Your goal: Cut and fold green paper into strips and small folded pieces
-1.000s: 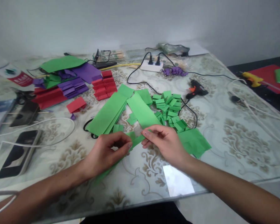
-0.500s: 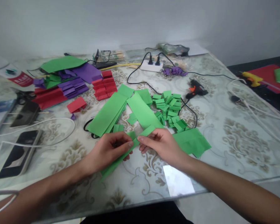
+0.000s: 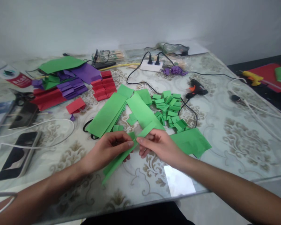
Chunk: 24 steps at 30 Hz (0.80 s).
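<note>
Both forearms are cut off at the lower frame edges. The middle of the narrow bright-green paper strip (image 3: 145, 130) is partly covered by the person's left hand (image 3: 112, 147), so whether it is one piece or several layers cannot be told. A small green tab behind the left fingertips may belong to it or lie on the table; unclear. The left hand's inner fingers are mostly hidden behind its thumb. Under the layered stack of light-green paper rectangles (image 3: 109, 112), two black loops (image 3: 83, 127) stick out; the rest of that object is covered. The flat green paper sheet (image 3: 193, 141) runs partly behind the right wrist. A white-and-red cup (image 3: 20, 79) at far left is blurred, its lettering unreadable. Strip: matte, slender, set on a diagonal, lower tail toward the near edge, upper end pointing away over a single light-green paper rectangle (image 3: 141, 109). Its tail looks creased lengthwise. Located between the two hands, above the near middle of the pale floral-patterned tabletop (image 3: 215, 168). Left hand grips it between thumb and curled fingers; the person's right hand (image 3: 162, 144) pinches it just beside, thumb on top, fingers bent underneath. Small folded green paper pieces (image 3: 170, 107) lie heaped beyond the right hand.
</note>
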Motion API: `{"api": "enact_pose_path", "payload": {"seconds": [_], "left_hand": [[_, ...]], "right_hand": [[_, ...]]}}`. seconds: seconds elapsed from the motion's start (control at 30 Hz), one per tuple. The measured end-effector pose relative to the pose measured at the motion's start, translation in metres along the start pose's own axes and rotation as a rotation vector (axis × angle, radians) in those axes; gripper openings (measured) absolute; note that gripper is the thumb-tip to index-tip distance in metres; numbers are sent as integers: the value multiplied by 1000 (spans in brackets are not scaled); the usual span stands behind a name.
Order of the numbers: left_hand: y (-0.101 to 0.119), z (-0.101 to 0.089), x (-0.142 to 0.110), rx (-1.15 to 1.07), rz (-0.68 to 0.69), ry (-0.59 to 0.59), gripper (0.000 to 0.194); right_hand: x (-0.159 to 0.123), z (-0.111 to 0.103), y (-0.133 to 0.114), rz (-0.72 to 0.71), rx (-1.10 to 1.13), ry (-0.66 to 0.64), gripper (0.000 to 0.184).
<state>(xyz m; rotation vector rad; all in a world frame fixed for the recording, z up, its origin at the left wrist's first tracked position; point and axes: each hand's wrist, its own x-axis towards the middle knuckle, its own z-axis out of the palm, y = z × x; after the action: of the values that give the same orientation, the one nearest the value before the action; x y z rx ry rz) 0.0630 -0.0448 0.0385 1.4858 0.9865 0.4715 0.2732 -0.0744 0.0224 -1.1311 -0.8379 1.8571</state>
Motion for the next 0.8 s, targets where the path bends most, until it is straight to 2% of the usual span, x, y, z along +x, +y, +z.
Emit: {"api": "enact_pose_path", "payload": {"seconds": [0.13,0.6,0.8], "left_hand": [[-1,2,-1,6,27,7,27],[-1,2,-1,17,4,18,25],[-1,0,-2,14,20,39,23]], "right_hand": [[0,1,4,61,-8,-80,42],[0,2,2,26,8,-48,39],[-1,-1,-3,-29,25,13,37]]}}
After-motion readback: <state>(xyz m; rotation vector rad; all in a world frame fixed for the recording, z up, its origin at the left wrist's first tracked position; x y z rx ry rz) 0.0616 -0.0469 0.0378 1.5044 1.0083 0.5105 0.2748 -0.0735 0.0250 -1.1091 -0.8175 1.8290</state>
